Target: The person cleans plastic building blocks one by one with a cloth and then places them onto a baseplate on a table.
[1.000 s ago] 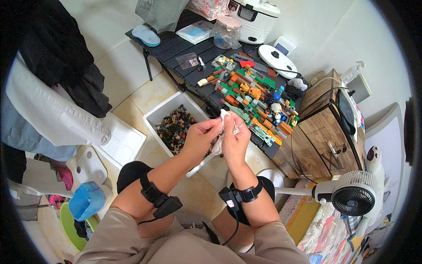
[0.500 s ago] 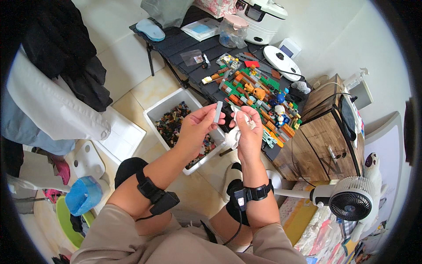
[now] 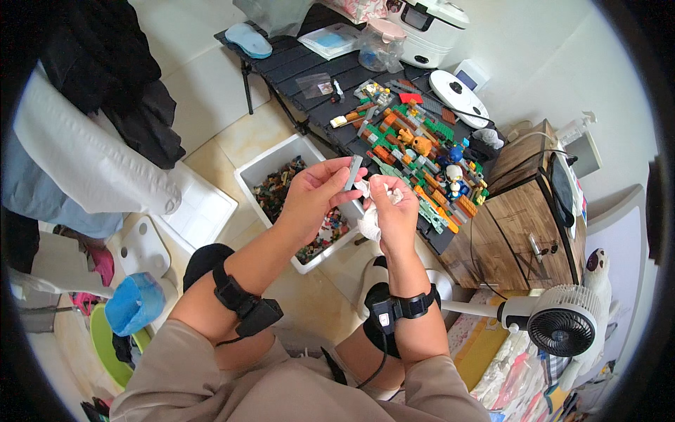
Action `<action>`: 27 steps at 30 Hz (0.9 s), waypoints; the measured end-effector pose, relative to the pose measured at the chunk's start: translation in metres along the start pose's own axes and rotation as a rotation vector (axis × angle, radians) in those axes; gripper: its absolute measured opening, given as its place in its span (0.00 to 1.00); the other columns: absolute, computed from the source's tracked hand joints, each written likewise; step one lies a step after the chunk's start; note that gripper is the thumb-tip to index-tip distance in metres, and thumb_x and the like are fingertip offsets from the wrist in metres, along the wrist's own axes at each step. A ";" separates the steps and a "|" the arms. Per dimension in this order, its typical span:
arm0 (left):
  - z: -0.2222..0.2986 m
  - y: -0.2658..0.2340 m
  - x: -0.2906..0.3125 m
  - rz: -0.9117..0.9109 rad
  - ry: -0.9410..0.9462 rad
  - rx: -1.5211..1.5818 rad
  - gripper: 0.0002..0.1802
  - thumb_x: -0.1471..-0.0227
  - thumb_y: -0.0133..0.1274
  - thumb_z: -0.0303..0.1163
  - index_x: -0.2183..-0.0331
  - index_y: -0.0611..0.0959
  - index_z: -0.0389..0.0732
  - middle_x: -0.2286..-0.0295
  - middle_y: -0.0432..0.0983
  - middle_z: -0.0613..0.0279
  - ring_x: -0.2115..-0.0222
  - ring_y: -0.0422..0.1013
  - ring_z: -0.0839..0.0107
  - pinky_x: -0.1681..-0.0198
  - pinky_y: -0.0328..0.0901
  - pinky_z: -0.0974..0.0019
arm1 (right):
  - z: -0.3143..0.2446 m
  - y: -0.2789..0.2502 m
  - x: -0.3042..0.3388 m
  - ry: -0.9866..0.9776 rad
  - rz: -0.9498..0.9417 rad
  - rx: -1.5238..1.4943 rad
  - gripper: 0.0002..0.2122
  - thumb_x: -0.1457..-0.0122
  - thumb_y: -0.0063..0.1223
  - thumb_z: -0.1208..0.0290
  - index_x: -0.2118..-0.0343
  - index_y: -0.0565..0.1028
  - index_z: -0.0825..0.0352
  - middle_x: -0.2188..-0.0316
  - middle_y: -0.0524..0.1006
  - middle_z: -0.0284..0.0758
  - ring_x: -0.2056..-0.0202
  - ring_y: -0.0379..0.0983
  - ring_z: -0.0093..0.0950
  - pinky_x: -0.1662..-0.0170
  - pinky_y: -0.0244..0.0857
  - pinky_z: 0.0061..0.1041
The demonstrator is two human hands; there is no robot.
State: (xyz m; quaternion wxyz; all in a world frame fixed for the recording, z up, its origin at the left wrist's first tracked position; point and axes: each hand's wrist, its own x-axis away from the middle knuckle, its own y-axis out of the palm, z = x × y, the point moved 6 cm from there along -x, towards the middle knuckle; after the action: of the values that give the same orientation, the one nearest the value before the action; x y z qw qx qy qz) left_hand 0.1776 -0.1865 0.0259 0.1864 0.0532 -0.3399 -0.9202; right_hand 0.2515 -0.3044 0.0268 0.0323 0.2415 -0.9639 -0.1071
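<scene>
Between the thumb and fingers of my left hand (image 3: 321, 190) is a narrow grey toy building brick (image 3: 354, 173), tilted upward. My right hand (image 3: 394, 214) is closed round a crumpled white tissue (image 3: 370, 224), close beside the brick. Both hands are held in front of me, above the near edge of a black slatted table (image 3: 281, 68). Below my left hand stands a white bin (image 3: 247, 184) filled with loose, mixed-colour bricks (image 3: 275, 191). Many colourful bricks and small figures (image 3: 422, 145) lie on the table past my right hand.
A white rice cooker (image 3: 427, 32) and a round white lid (image 3: 460, 98) are at the table's back. Right of it stands a wooden cabinet (image 3: 524, 225), with a white fan (image 3: 561, 329) nearer me. Clothes (image 3: 105, 162) hang at the left above a green basin (image 3: 105, 352).
My right hand has turned slightly, its fingers bunching the tissue nearer to the grey brick. The whole view has shifted a little. My left hand keeps its hold on the brick.
</scene>
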 end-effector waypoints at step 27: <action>0.016 -0.014 -0.002 0.084 0.029 -0.102 0.17 0.45 0.49 0.31 0.56 0.73 0.32 0.64 0.74 0.52 0.63 0.74 0.62 0.60 0.72 0.71 | 0.000 0.000 -0.002 0.041 -0.109 -0.006 0.06 0.46 0.55 0.73 0.67 0.74 0.68 0.73 0.74 0.26 0.73 0.68 0.14 0.70 0.60 0.13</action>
State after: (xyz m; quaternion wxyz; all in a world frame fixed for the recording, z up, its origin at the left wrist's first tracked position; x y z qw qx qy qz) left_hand 0.1713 -0.1664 0.0286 0.2322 0.0427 -0.2919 -0.9268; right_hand 0.2533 -0.3036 0.0264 0.0467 0.2958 -0.9481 -0.1067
